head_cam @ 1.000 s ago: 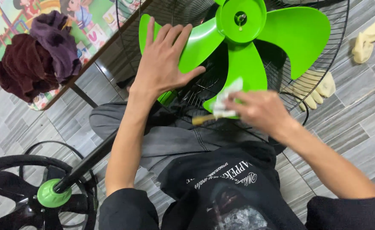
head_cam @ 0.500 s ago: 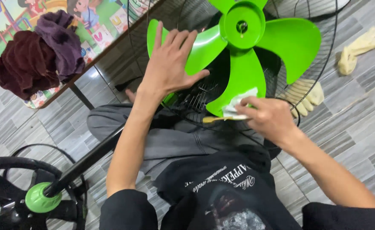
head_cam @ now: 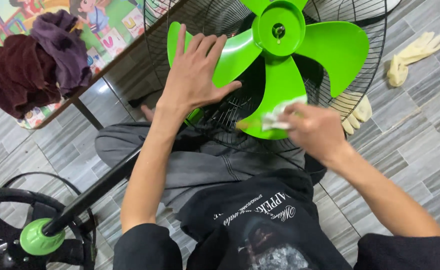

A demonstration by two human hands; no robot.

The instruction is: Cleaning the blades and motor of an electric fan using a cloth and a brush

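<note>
Pinching a white cloth [head_cam: 280,116], right hand [head_cam: 316,131] rubs green blade [head_cam: 279,90]; left hand [head_cam: 192,75] lies flat, open.

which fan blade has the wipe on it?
The blade pointing down toward the person, below the green hub. The right hand presses a white wipe on its tip; the left hand lies flat on the left blade.

I see open gaps between the green blades [head_cam: 280,90]; the wire guard [head_cam: 230,112] behind blocks any deeper reach.

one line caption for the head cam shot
Left hand flat on a green fan blade; right hand presses a white wipe to another.
</note>
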